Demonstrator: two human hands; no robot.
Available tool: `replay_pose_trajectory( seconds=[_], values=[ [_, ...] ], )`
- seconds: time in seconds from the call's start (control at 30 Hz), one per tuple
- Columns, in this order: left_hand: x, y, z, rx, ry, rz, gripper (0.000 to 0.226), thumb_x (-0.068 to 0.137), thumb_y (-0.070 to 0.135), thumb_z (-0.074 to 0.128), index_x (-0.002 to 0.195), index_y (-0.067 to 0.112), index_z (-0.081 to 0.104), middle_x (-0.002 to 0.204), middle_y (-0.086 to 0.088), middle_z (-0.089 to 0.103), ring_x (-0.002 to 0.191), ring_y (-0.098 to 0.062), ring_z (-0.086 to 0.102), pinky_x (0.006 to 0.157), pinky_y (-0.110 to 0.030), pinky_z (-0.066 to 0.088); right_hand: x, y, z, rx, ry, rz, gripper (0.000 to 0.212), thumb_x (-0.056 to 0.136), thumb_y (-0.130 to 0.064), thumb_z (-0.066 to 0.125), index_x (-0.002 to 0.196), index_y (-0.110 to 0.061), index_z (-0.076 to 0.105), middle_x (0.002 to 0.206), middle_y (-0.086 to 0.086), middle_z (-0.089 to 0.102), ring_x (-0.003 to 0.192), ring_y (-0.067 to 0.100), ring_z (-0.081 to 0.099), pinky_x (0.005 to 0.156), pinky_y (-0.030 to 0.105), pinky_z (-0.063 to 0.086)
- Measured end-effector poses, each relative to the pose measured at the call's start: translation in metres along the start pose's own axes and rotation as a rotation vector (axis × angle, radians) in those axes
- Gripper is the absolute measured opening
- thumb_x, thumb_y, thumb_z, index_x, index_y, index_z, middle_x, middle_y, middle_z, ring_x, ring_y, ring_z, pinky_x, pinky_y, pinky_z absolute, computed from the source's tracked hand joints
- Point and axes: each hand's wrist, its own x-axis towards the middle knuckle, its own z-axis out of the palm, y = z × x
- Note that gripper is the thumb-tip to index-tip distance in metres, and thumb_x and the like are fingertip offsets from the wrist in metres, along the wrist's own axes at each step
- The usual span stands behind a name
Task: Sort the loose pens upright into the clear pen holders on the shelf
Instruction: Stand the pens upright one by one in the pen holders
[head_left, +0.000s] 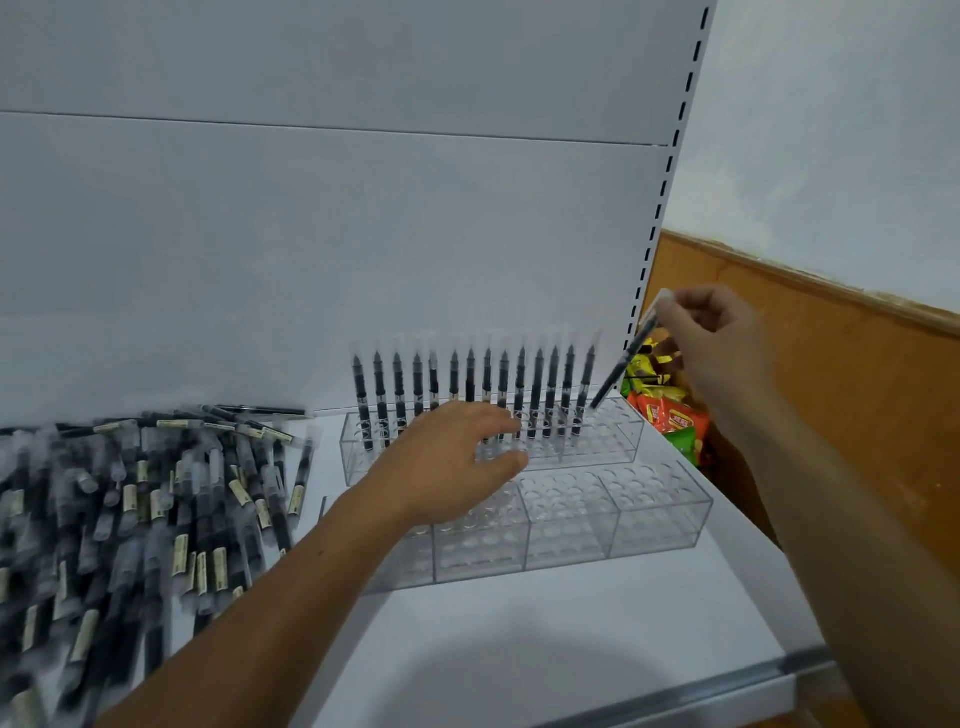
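Observation:
A heap of loose black pens (135, 499) with clear caps lies at the left of the white shelf (519, 634). Two clear pen holders stand side by side at the middle. The rear holder (613, 441) carries a back row of several upright pens (470, 389). The front holder (649, 514) has no pens in it. My right hand (711, 332) pinches one black pen (621, 366) near its cap, tilted, with its lower end at the rear holder's right end. My left hand (457, 462) reaches over the holders, fingers loosely curled at the rear holder's front wall, holding nothing.
A white back panel (363, 234) with a slotted upright (660, 208) rises behind the shelf. Bright snack packets (670, 415) lie beyond the shelf's right side, next to a brown wall panel (831, 389). A metal strip (675, 696) edges the shelf front.

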Motion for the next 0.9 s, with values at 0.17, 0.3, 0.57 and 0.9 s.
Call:
replay_pose_trajectory(
  seconds=[0.17,0.3,0.57,0.9],
  values=[
    [0.001,-0.002,0.001,0.016,0.006,0.006,0.052,0.094,0.059,0.042,0.141,0.038,0.043,0.15,0.015,0.037,0.138,-0.006,0.029,0.115,-0.036,0.022,0.015,0.006,0.001,-0.14,0.007,-0.084,0.012,0.096,-0.033,0.059,0.102,-0.023,0.06,0.098,0.002,0.067,0.066,0.007,0.066,0.057,0.024,0.046],
    [0.002,-0.002,0.001,0.03,0.0,0.009,0.052,0.094,0.059,0.04,0.142,0.038,0.042,0.151,0.016,0.035,0.139,-0.006,0.027,0.115,-0.036,0.021,0.022,0.005,0.004,-0.218,-0.012,-0.102,0.013,0.095,-0.035,0.059,0.102,-0.023,0.06,0.096,0.0,0.066,0.068,0.011,0.066,0.056,0.024,0.044],
    [0.003,0.0,0.0,0.088,-0.06,0.002,0.054,0.096,0.059,0.032,0.147,0.039,0.033,0.155,0.016,0.027,0.143,-0.008,0.019,0.118,-0.04,0.015,0.021,0.014,0.017,-0.441,-0.226,-0.12,0.013,0.095,-0.033,0.06,0.103,-0.022,0.059,0.087,-0.013,0.062,0.067,0.003,0.064,0.058,0.025,0.051],
    [0.004,-0.002,0.001,0.084,-0.06,-0.002,0.054,0.097,0.059,0.032,0.147,0.04,0.03,0.156,0.017,0.025,0.143,-0.007,0.017,0.117,-0.038,0.011,0.02,0.035,0.027,-0.57,-0.373,-0.074,0.012,0.091,-0.024,0.067,0.094,-0.017,0.058,0.084,0.0,0.071,0.078,0.018,0.069,0.068,0.036,0.058]
  ],
)
